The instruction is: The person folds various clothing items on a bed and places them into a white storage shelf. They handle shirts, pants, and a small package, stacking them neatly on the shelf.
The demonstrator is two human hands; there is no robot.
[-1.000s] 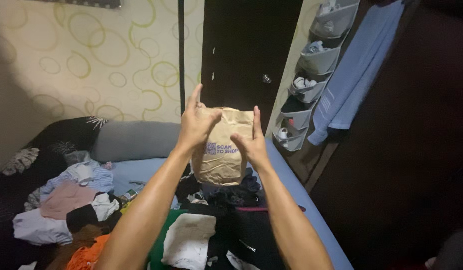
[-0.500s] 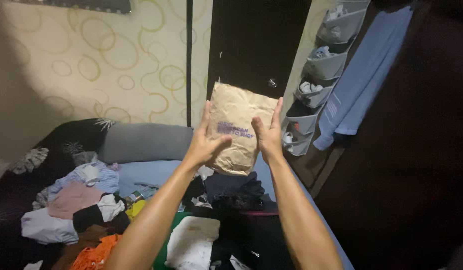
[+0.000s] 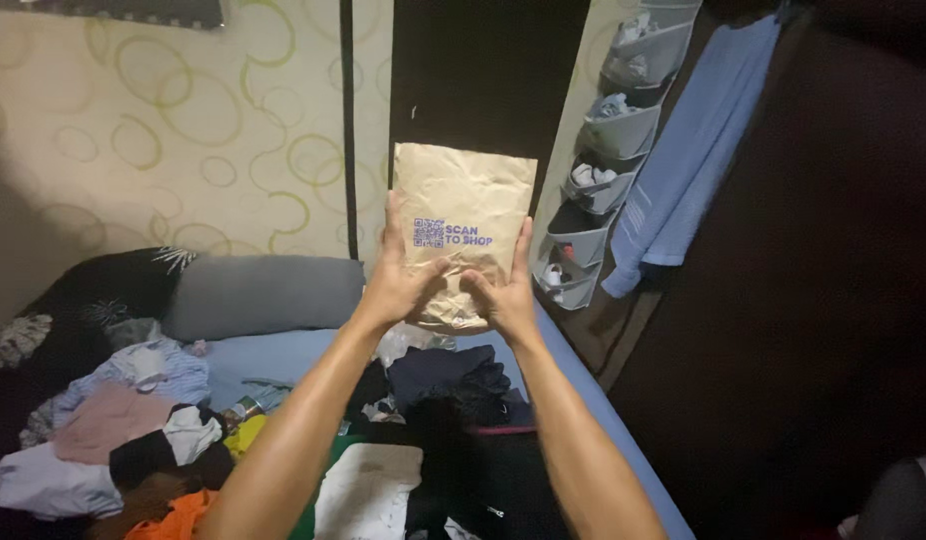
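1. A flat brown paper bag [image 3: 463, 225] is being held upright at the centre of the frame, above the bed [image 3: 283, 355].
2. Its lower edge is being clamped by the left hand [image 3: 398, 280] and the right hand [image 3: 503, 295], thumbs pressed on the front, fingers wrapped behind.
3. The bag is being kept closed; nothing appears taken out yet.
4. Clothes [image 3: 133, 420] are lying unsorted across the lower left.
5. The bag's contents are being hidden, and the hanging organiser [image 3: 598, 170] at upper right is hard to make out.
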